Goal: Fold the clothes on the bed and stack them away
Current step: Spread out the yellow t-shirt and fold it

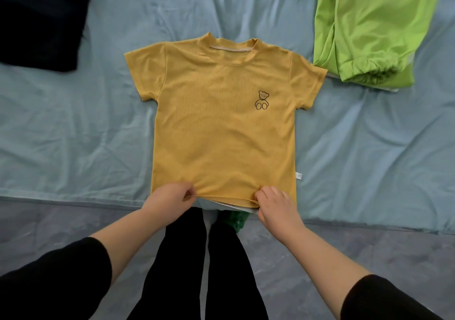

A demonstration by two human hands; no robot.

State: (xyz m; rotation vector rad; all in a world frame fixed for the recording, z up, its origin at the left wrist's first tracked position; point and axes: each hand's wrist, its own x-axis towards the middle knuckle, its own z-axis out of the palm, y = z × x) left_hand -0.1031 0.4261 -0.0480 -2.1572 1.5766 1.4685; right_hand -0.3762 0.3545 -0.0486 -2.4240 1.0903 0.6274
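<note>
Both hands, left (pixel 170 200) and right (pixel 275 205), pinch the flat tee (pixel 221 132) hem at 6 o'clock, folding unstarted; green garment (pixel 369 28) at 1 lies folded

Fine-ribbed knit cloth, matt and soft-looking, in the yellow T-shirt (pixel 221 134). Flat dark print without shine for the bear outline (pixel 262 99) on its chest. Smooth white woven tape (pixel 231 48) inside the neckline, and a small white fabric label (pixel 298 176) at the side seam. Thin pale blue cloth, matt and creased all over, as the bed sheet (pixel 73 122). Smooth, faintly sheened synthetic-looking fabric in the lime-green garment (pixel 369 28), puckered at an elastic cuff. Dense matt black cloth in the dark garment (pixel 37 19). Grey mottled floor (pixel 369 250), stone-like in pattern, dull in finish.
</note>
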